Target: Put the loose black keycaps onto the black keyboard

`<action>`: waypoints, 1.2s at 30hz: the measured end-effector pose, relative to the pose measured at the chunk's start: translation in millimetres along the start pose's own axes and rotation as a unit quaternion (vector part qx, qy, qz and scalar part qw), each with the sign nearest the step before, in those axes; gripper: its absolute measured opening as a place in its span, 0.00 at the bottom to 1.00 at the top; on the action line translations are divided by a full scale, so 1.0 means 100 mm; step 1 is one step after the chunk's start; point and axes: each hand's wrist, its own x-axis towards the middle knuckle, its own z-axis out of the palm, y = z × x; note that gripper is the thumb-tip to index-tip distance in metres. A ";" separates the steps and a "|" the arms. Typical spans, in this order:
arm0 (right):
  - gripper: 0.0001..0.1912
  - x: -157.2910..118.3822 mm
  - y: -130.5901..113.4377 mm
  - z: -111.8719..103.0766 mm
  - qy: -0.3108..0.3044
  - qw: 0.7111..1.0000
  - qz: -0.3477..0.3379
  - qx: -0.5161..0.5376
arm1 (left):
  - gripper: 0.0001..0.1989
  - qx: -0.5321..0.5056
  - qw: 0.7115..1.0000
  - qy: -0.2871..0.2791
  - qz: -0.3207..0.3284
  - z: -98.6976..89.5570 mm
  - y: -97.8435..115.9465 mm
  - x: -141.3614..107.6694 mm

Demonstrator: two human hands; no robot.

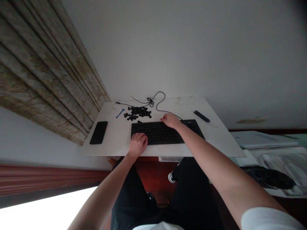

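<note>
Two hands are resting apart on the light, stiff keyboard [158,133], left hand [137,145] on its keys, right hand [170,120] at its rear edge, where the rigid frame offers the firmest hold.

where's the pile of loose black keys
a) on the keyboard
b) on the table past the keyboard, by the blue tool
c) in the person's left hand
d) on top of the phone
b: the pile of loose black keys lies on the white table beyond the keyboard, beside the blue tool.
</note>
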 end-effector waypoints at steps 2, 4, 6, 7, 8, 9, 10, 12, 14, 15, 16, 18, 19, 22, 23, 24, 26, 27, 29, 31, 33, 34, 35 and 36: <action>0.19 0.02 0.17 -0.02 -0.018 1.000 0.002 -0.006 | 0.09 -0.015 1.000 0.001 -0.002 0.00 -0.01 0.00; 0.20 0.03 0.29 -0.03 -0.046 0.999 -0.008 0.008 | 0.09 -0.038 0.999 0.005 -0.002 0.00 -0.05 0.04; 0.21 0.05 0.36 -0.04 -0.065 0.997 -0.020 0.034 | 0.09 -0.058 0.998 0.014 -0.005 -0.01 -0.11 0.14; 0.21 0.06 0.38 -0.05 -0.071 0.996 -0.024 0.047 | 0.10 -0.063 0.998 0.018 -0.010 -0.01 -0.15 0.23; 0.21 0.08 0.39 -0.05 -0.075 0.995 -0.028 0.059 | 0.10 -0.065 0.998 0.020 -0.018 -0.01 -0.19 0.34; 0.21 0.09 0.40 -0.05 -0.079 0.994 -0.030 0.066 | 0.11 -0.062 0.997 0.021 -0.030 -0.01 -0.23 0.46; 0.20 0.11 0.41 -0.05 -0.084 0.994 -0.031 0.070 | 0.12 -0.057 0.998 0.013 -0.039 0.00 -0.27 0.59; 0.20 0.15 0.42 -0.05 -0.094 0.993 -0.030 0.071 | 0.15 -0.044 0.998 -0.016 -0.049 0.04 -0.34 0.87; 0.19 0.19 0.43 -0.06 -0.101 0.992 -0.020 0.069 | 0.16 -0.029 0.996 -0.064 -0.046 0.10 -0.38 1.12; 0.18 0.21 0.43 -0.06 -0.105 0.992 -0.014 0.068 | 0.17 -0.022 0.995 -0.094 -0.038 0.14 -0.40 1.22; 0.18 0.23 0.43 -0.06 -0.108 0.992 -0.008 0.068 | 0.17 -0.013 0.992 -0.123 -0.030 0.19 -0.41 1.32; 0.18 0.27 0.44 -0.06 -0.118 0.990 0.000 0.073 | 0.17 0.007 0.985 -0.173 -0.020 0.28 -0.42 1.46; 0.18 0.28 0.44 -0.07 -0.124 0.989 0.001 0.077 | 0.16 0.016 0.981 -0.191 -0.022 0.32 -0.42 1.51; 0.19 0.30 0.46 -0.08 -0.144 0.985 -0.001 0.094 | 0.14 0.028 0.976 -0.214 -0.038 0.43 -0.45 1.61; 0.19 0.30 0.47 -0.08 -0.148 0.984 -0.003 0.097 | 0.12 0.027 0.975 -0.215 -0.042 0.45 -0.46 1.63; 0.20 0.30 0.47 -0.09 -0.150 0.984 -0.004 0.099 | 0.11 0.024 0.976 -0.213 -0.045 0.46 -0.47 1.64; 0.20 0.30 0.48 -0.09 -0.153 0.983 -0.005 0.099 | 0.09 0.025 0.977 -0.208 -0.048 0.47 -0.48 1.66; 0.20 0.30 0.47 -0.10 -0.154 0.983 -0.005 0.098 | 0.09 0.023 0.978 -0.202 -0.052 0.47 -0.48 1.66; 0.21 0.29 0.47 -0.10 -0.153 0.984 -0.009 0.090 | 0.08 -0.029 0.983 -0.165 -0.077 0.45 -0.46 1.64; 0.21 0.27 0.46 -0.09 -0.146 0.986 -0.017 0.077 | 0.08 -0.183 0.967 -0.092 -0.151 0.41 -0.39 1.59; 0.22 0.24 0.45 -0.08 -0.135 0.988 -0.027 0.068 | 0.10 -0.404 0.881 -0.029 -0.243 0.36 -0.28 1.50; 0.22 0.22 0.45 -0.08 -0.129 0.989 -0.030 0.068 | 0.12 -0.505 0.817 -0.016 -0.279 0.33 -0.21 1.44; 0.22 0.20 0.46 -0.08 -0.123 0.989 -0.032 0.071 | 0.14 -0.588 0.751 -0.019 -0.299 0.29 -0.14 1.37; 0.21 0.18 0.46 -0.07 -0.115 0.990 -0.034 0.076 | 0.15 -0.648 0.696 -0.024 -0.308 0.25 -0.07 1.29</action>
